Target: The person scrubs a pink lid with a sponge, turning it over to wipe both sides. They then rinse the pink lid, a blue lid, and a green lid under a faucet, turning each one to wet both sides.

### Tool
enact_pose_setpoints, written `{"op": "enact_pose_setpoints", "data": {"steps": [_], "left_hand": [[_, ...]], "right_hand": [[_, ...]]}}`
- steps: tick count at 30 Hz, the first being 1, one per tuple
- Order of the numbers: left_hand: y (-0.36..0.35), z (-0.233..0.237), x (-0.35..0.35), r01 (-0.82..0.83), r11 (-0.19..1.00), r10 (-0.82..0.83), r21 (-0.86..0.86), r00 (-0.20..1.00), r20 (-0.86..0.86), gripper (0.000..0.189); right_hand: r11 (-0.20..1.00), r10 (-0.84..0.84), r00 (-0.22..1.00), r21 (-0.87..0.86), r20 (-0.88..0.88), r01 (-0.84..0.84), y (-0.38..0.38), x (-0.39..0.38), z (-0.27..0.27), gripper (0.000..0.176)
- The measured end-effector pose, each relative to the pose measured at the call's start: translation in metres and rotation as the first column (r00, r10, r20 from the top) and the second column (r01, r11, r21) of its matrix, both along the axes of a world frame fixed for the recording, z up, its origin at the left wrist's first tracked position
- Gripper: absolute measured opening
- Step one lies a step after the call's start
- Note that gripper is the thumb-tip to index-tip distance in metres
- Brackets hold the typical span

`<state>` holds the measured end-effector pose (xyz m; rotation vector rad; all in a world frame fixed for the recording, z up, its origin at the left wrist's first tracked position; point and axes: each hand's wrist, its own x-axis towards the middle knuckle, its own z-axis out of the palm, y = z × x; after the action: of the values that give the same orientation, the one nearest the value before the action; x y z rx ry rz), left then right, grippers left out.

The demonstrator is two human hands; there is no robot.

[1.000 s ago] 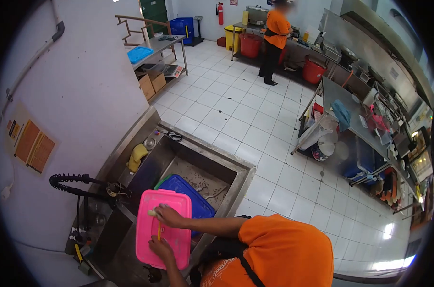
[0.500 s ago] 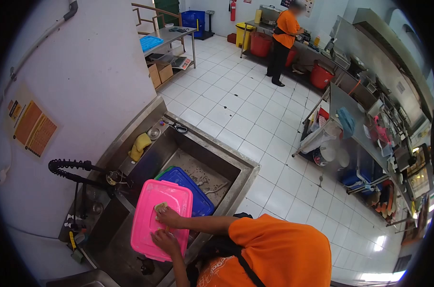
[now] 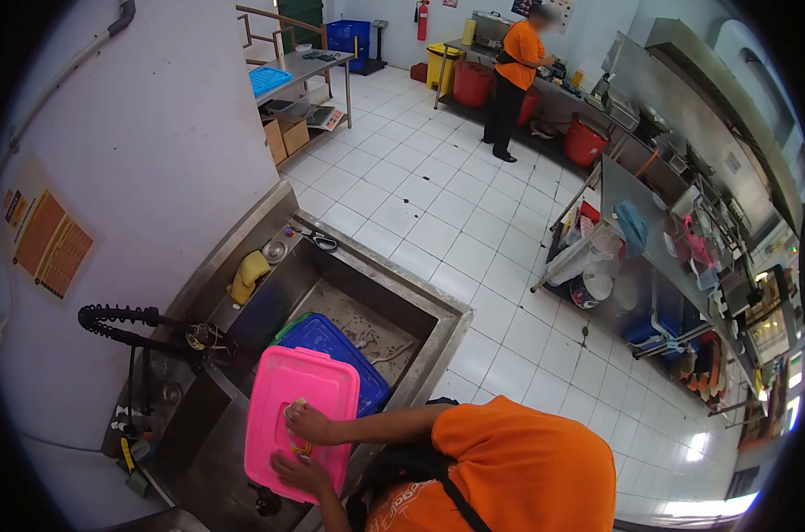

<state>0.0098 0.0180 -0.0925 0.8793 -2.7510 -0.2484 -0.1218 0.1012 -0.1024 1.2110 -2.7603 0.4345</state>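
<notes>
My left hand (image 3: 298, 472) grips the near edge of a pink plastic lid (image 3: 294, 390) and holds it tilted over a steel sink (image 3: 424, 306). My right hand (image 3: 310, 425) presses a small yellowish sponge (image 3: 293, 410) against the lid's lower middle. Under the pink lid, a blue lid (image 3: 342, 352) with a green edge beside it lies in the basin. The basin floor is dirty and wet.
A black coiled spray hose (image 3: 123, 321) hangs at the left of the sink. A yellow cloth (image 3: 249, 276) and scissors (image 3: 321, 240) lie on the sink ledge. A co-worker in orange (image 3: 511, 75) stands at the far counter near red buckets (image 3: 583, 142). Steel tables (image 3: 637, 208) line the right.
My right hand slid the sponge down the pink lid toward my left hand. The lid has sunk slightly lower over the sink.
</notes>
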Motion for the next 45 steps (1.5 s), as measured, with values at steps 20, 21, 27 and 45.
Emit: {"op": "enact_pose_setpoints", "data": {"steps": [20, 21, 27, 45], "left_hand": [[-0.018, 0.001, 0.022, 0.206, 0.978, -0.205, 0.014, 0.977, -0.058, 0.048], [-0.022, -0.001, 0.024, 0.224, 0.975, -0.223, 0.006, 0.973, -0.056, 0.047], [-0.03, -0.015, 0.031, 0.244, 0.97, -0.244, -0.015, 0.967, -0.072, 0.043], [-0.007, 0.003, 0.026, -0.062, 0.992, 0.063, 0.106, 0.998, -0.003, 0.048]], "right_hand": [[0.998, 0.06, 0.991, -0.003, 0.118, -0.06, 0.012, 0.022, 0.009, 0.023], [0.998, 0.059, 0.99, 0.014, 0.13, -0.061, 0.014, 0.025, 0.011, 0.024], [0.998, 0.056, 0.992, -0.024, 0.111, -0.054, 0.019, 0.035, 0.008, 0.021], [0.893, 0.436, 0.875, -0.221, 0.209, -0.392, -0.007, 0.045, 0.005, 0.017]]}}
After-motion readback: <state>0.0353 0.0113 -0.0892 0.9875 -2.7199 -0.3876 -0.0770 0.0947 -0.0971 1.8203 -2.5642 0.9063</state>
